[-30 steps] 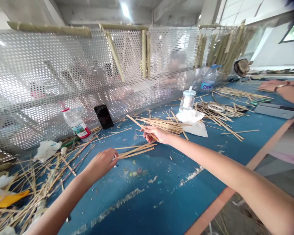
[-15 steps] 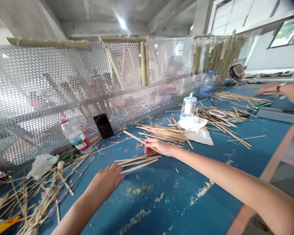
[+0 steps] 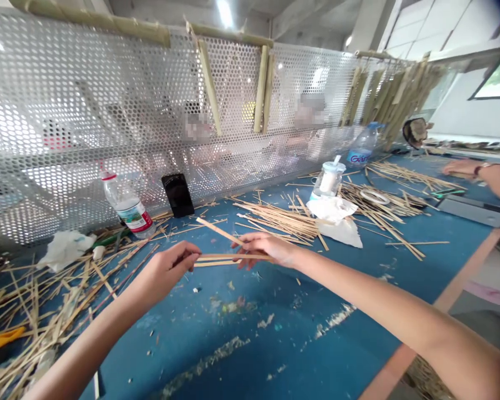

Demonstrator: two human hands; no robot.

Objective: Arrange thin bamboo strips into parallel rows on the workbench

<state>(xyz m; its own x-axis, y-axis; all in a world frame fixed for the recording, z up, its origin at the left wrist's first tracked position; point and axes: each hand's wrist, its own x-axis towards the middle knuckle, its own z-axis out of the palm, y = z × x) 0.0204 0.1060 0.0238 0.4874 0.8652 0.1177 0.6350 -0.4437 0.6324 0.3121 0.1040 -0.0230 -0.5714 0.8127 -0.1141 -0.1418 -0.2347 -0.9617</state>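
Note:
My left hand [image 3: 175,262] is closed in a pinch on the left ends of a few thin bamboo strips [image 3: 216,264]. These strips stretch sideways toward my right hand [image 3: 269,249], whose fingers lie over their right part. Another bamboo strip [image 3: 214,229] sticks out up and to the left from the closed fingers of my right hand. My right fingertips are partly hidden behind the strips. Just beyond my right hand, a pile of bamboo strips [image 3: 281,219] lies on the blue table [image 3: 300,328].
A perforated metal screen [image 3: 120,116] runs along the back. Before it stand a phone [image 3: 178,194], a tilted plastic bottle [image 3: 133,214] and a lidded jar [image 3: 328,179] by crumpled tissue [image 3: 339,225]. Loose strips [image 3: 66,294] cover the left. Another person's hand [image 3: 462,166] is far right.
My left hand has gone from resting beside the strips on the table to pinching their ends. The strips now lie between both hands. The camera view has tilted slightly downward.

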